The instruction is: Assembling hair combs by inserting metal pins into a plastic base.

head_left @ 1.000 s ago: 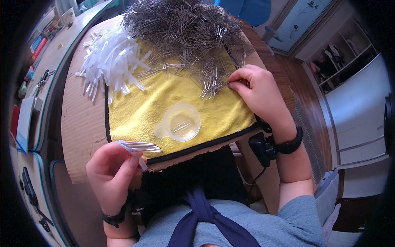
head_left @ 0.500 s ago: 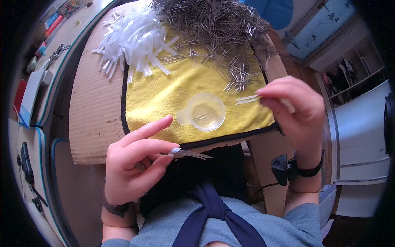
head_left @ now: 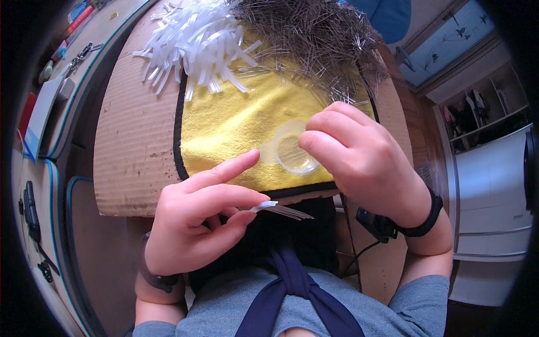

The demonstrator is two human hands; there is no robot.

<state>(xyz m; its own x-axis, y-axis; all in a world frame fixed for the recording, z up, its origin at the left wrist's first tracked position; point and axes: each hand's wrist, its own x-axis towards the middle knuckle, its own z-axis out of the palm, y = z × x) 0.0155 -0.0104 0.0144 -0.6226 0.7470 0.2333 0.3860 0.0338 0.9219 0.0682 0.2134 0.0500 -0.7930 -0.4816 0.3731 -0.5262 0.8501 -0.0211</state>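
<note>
My left hand [head_left: 196, 219] is closed in a pinch on a white plastic strip [head_left: 264, 206], its index finger held out. Several thin, shiny pins [head_left: 295, 213] stick out of the strip's end, pointing right. My right hand [head_left: 362, 160] has its fingers drawn together over the right side of a small clear round dish [head_left: 292, 153] with a tab. Whatever those fingers hold is hidden behind them. The dish lies on a yellow cloth [head_left: 219, 126] with black edging, and the left index fingertip is close to its tab.
A heap of white plastic strips [head_left: 202, 42] lies at the cloth's far left. Beside it, far right, is a large tangle of thin metal pins [head_left: 314, 39]. Under the cloth is a cardboard sheet [head_left: 132, 146]. A desk with a chain [head_left: 84, 56] on it runs along the left.
My right hand has moved left and turned over the dish; the thin pieces it pinched no longer show. My left hand has shifted slightly right, still pinching the strip.
</note>
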